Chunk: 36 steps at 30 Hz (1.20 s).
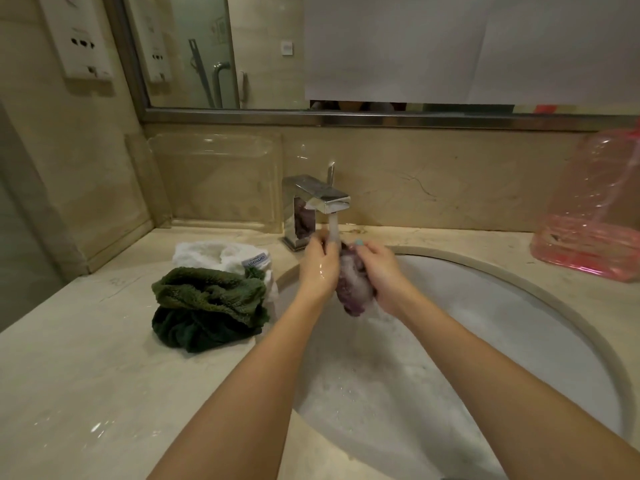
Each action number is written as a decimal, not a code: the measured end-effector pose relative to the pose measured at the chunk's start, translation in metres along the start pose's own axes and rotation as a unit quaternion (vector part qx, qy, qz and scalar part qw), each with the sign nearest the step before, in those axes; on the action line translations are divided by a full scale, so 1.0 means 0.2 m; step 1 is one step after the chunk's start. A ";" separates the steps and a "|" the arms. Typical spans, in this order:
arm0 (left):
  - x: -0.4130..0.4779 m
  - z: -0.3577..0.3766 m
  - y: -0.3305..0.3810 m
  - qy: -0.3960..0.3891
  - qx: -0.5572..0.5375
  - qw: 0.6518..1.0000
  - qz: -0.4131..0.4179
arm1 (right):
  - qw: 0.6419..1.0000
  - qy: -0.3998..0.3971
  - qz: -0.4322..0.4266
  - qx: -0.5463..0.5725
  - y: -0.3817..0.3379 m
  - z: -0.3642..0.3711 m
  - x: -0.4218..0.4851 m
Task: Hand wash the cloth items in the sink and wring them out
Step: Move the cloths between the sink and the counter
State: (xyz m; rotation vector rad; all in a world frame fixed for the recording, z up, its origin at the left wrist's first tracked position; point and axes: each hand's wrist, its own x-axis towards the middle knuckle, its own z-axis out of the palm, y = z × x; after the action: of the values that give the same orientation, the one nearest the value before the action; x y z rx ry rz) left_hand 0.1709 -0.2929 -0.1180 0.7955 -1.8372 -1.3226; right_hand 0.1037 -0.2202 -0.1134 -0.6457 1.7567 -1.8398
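Closest to the camera, two bare forearms reach out over the sink point(554, 301), whose basin holds cloudy, soapy water with bubbles along its near wall. Farther in, the left hand point(320, 268) and the right hand point(381, 273) meet over the basin's back edge. Each grip is closed around a bunched purple cloth point(353, 291), the left on its upper part and the right wrapped around its side. The cloth hangs between them, foamy and dripping, right under the water stream point(333, 230) from the faucet point(318, 199).

To the left, on the stone surface point(86, 375), a dark green towel point(207, 299) lies crumpled on top of a white cloth point(221, 252) with a label. Both are just beside the sink rim. Whether they are already washed or are waiting their turn cannot be told from here.

I judge the task as partway: the purple cloth looks to be in rinsing, with wringing yet to come, and the two pieces on the surface are unsettled.

At the far right stands a pink plastic bottle point(595, 216). Behind everything runs the mirror point(207, 46), partly covered with paper.
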 end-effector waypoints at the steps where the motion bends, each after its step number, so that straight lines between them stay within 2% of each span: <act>1: 0.00 0.01 0.00 0.010 -0.018 1.000 -0.023 | 0.999 -0.008 -0.012 -0.039 0.01 0.03 -0.02; 3: 0.00 0.00 0.01 0.038 -0.049 0.996 -0.065 | 0.997 -0.017 -0.027 -0.072 0.01 0.09 -0.04; 5: 0.00 0.01 0.01 0.043 -0.036 0.996 -0.070 | 0.995 0.013 -0.056 -0.086 0.00 0.11 -0.04; 8: -0.06 0.05 0.04 0.008 -0.030 0.996 -0.087 | 0.982 0.105 -0.069 -0.140 -0.02 0.10 0.02; 11: -0.10 0.10 0.06 -0.041 -0.053 0.994 -0.084 | 0.982 0.154 -0.037 -0.101 -0.03 0.06 0.07; 14: -0.10 0.07 0.09 -0.045 -0.026 0.997 -0.060 | 0.979 0.146 -0.053 -0.129 -0.03 0.04 0.03; 18: -0.04 -0.02 0.09 0.018 -0.025 0.997 -0.077 | 0.976 0.071 -0.102 -0.181 -0.02 0.10 -0.04; 20: -0.07 -0.03 0.09 -0.005 -0.032 0.996 -0.082 | 0.976 0.068 -0.098 -0.183 -0.01 0.09 0.00; 23: -0.15 0.03 0.14 -0.077 -0.086 0.989 -0.092 | 0.978 0.123 -0.069 -0.154 0.00 -0.02 0.07; 25: -0.15 0.05 0.14 -0.074 -0.121 0.986 -0.086 | 0.975 0.133 -0.053 -0.167 0.02 -0.07 0.09; 27: -0.10 0.03 0.12 -0.034 -0.160 0.981 -0.101 | 0.983 0.083 0.015 -0.163 0.05 -0.08 0.10; 29: -0.04 -0.04 0.09 0.015 -0.186 0.976 -0.111 | 0.990 -0.007 0.108 -0.087 0.06 -0.10 0.09; 31: 0.00 -0.09 0.04 0.043 -0.198 0.972 -0.116 | 0.977 -0.112 0.173 -0.049 0.06 -0.13 0.05; 34: 0.03 -0.11 0.02 0.059 -0.281 0.947 -0.141 | 0.953 -0.222 0.202 -0.042 0.06 -0.19 0.00; 36: 0.03 -0.10 0.02 0.040 -0.301 0.942 -0.145 | 0.957 -0.223 0.182 0.025 0.05 -0.19 0.00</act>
State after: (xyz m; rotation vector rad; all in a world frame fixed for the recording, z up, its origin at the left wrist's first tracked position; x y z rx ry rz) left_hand 0.1848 -0.3069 -0.1080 0.7780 -1.1652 -1.8780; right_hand 0.0785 -0.1918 -0.1252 -0.6096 1.4137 -1.3564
